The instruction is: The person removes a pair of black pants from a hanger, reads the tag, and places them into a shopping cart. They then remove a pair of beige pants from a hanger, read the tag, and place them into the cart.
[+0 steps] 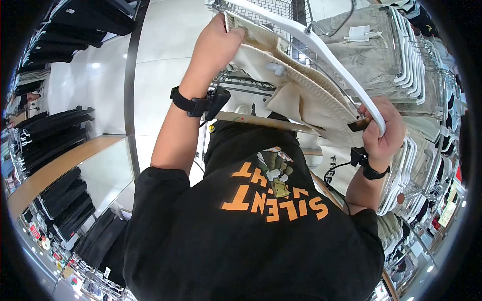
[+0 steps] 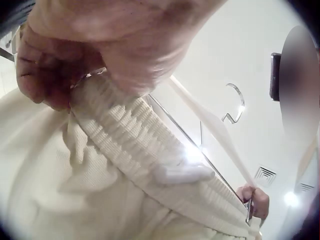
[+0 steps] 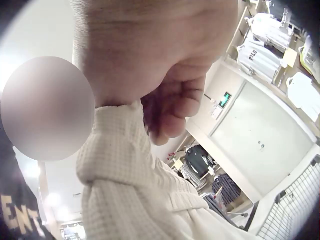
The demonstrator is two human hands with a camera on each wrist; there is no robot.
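Note:
Cream trousers (image 1: 301, 85) (image 2: 150, 150) (image 3: 125, 165) with a ribbed elastic waistband hang along a white hanger (image 1: 326, 52) (image 2: 215, 122) with a thin metal bar. My left hand (image 1: 218, 45) (image 2: 110, 45) pinches one waistband end, thumb and curled fingers on the cloth. At the other end my right hand (image 1: 385, 123) (image 2: 256, 201) (image 3: 160, 60) grips waistband and hanger tip together, beside a dark brown patch (image 1: 359, 124). A small whitish piece (image 1: 274, 68) (image 2: 182, 174) lies against the waistband. Cloth hides some fingertips.
Light trousers on white hangers (image 1: 371, 60) fill a rack at the right. Dark garments (image 1: 55, 130) hang at the left, near a wood-edged panel (image 1: 65, 168). A wire basket (image 1: 276, 10) stands beyond the hanger. Pale floor tiles (image 1: 160, 75) show between.

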